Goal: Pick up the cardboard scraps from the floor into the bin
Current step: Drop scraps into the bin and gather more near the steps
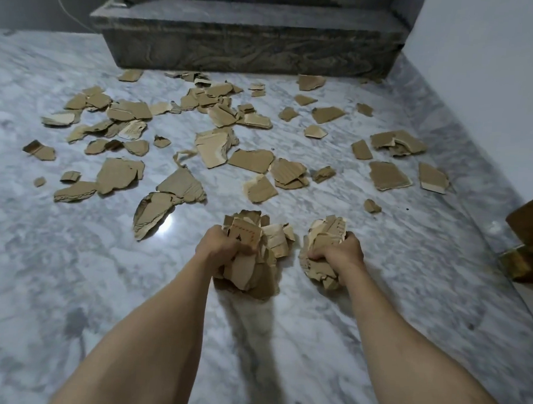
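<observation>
My left hand [222, 246] grips a thick bunch of brown cardboard scraps [255, 263] held above the marble floor [67, 267]. My right hand [340, 250] clutches a smaller bunch of scraps [322, 236]. Both arms reach forward side by side in the middle of the view. Several loose torn cardboard pieces [178, 187] lie scattered over the floor ahead, from the left side to the right wall. No bin is in view.
A dark grey stone step [246, 44] runs across the back. A white wall [500, 75] bounds the right side, with a brown wooden object [531, 236] low against it. A green cord [62, 5] hangs at the far left.
</observation>
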Demonstrator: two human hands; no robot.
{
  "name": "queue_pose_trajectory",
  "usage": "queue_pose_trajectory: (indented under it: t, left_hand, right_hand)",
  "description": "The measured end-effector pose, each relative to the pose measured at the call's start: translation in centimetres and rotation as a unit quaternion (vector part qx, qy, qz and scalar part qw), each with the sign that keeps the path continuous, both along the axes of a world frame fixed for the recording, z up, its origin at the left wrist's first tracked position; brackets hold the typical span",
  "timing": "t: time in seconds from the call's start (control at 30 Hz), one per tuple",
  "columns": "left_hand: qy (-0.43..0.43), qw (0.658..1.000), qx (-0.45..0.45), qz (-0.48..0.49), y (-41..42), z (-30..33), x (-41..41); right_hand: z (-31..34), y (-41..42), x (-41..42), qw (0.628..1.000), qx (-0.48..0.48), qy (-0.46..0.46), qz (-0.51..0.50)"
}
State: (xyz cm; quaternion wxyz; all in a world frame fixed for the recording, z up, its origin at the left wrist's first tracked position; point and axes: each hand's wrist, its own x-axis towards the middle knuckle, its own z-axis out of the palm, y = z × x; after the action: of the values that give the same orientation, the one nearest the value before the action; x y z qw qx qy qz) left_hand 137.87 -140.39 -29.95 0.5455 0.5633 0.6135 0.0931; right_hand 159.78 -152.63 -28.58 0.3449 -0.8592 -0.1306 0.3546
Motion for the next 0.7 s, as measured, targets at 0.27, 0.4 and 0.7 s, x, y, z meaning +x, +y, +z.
queue_pose_trajectory:
  t: [0.27, 0.4, 0.7]
  left_hand:
    - [-0.12, 0.991, -0.063, 0.02, -2.0, 3.7, -5.2]
    - [-0.126, 0.988, -0.093, 0.006, -1.1, 5.3, -9.3]
    - [-0.138, 0.987, 0.005, 0.079, 6.7, 8.0, -17.9]
  right_hand:
    - [2.3, 4.6, -9.9, 0.992, 0.022, -0.045, 0.119]
    - [3.2, 6.3, -12.9, 0.986, 0.028, -0.03, 0.16]
    - [5.5, 14.6, -17.1, 0.99, 0.079, 0.026, 0.115]
